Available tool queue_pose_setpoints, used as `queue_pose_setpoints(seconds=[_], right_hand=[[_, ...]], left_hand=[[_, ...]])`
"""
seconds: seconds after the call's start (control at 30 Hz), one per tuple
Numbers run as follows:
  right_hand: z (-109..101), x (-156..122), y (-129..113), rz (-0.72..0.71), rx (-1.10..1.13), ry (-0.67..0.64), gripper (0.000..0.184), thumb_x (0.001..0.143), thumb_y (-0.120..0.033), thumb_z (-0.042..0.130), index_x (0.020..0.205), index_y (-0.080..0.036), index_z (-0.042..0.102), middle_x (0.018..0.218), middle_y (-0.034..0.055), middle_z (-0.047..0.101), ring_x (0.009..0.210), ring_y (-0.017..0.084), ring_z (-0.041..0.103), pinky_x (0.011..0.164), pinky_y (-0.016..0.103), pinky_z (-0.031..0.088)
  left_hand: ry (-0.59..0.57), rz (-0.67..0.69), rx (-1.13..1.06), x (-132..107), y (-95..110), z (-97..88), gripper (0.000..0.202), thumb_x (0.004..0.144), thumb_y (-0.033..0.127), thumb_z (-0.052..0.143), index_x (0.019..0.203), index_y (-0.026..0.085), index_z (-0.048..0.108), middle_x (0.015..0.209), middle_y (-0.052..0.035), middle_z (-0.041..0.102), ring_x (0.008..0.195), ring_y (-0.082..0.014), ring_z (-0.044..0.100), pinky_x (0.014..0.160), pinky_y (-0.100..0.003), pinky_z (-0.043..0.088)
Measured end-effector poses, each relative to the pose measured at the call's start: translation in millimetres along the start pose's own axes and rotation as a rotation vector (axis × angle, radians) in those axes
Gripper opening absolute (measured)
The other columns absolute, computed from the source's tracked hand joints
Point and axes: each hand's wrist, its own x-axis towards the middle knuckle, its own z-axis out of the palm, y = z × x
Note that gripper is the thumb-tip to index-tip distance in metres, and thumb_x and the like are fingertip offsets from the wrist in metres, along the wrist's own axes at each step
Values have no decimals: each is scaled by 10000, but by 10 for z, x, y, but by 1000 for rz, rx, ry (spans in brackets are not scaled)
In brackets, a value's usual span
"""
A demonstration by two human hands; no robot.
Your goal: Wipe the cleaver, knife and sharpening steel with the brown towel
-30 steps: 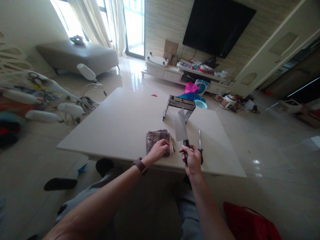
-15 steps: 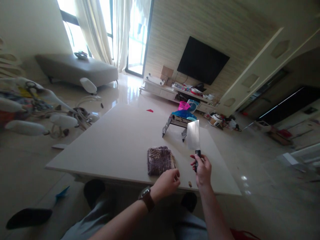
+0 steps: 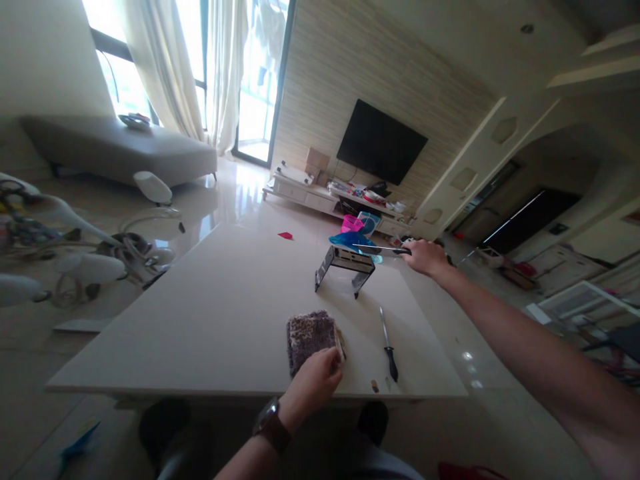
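Observation:
My right hand [image 3: 425,257] is wrapped round the black handle of a cleaver [image 3: 377,247], reaching far out over the table's right side. Its blade is seen nearly edge-on, pointing left in front of a blue plastic thing [image 3: 347,239]. My left hand [image 3: 317,377], a watch on its wrist, rests against the near right corner of a folded brown plush cloth [image 3: 310,337]. Its fingers are curled closed; whether they pinch anything is hidden. Between the hands stands a black-and-silver folding stand [image 3: 350,258]. A sharpening steel [image 3: 390,360] with a black handle lies right of the cloth.
The white table [image 3: 200,320] carries a red scrap [image 3: 285,235] at its far edge and a small brown piece [image 3: 375,385] at the near edge. A pink basket [image 3: 352,224] shows beyond the stand. White lamp arms [image 3: 90,263] stick out at left.
My right hand has carried the cleaver forward and turned it from blade-up to nearly level, pointing left. The sharpening steel is now visible on the table. My left hand stays by the cloth.

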Motion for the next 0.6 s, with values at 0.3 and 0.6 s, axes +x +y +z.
queue_pose_setpoints(seconds=[0.3, 0.6], right_hand=[[-305, 778, -136, -199, -269, -223, 327, 877, -426, 607, 1111, -270, 775, 1170, 128, 755, 1072, 315, 704, 847, 388, 533], [-310, 965, -375, -275, -328, -261, 322, 849, -383, 659, 1121, -252, 769, 1195, 131, 743, 1096, 324, 698, 893, 408, 542]], left_hand=[[32, -3, -52, 193, 17, -62, 58, 808, 142, 531, 819, 190, 563, 853, -36, 653, 784, -160, 556, 693, -257, 357], [26, -13, -38, 192, -19, -73, 87, 830, 144, 521, 857, 184, 594, 877, -43, 657, 799, -163, 559, 711, -258, 372]])
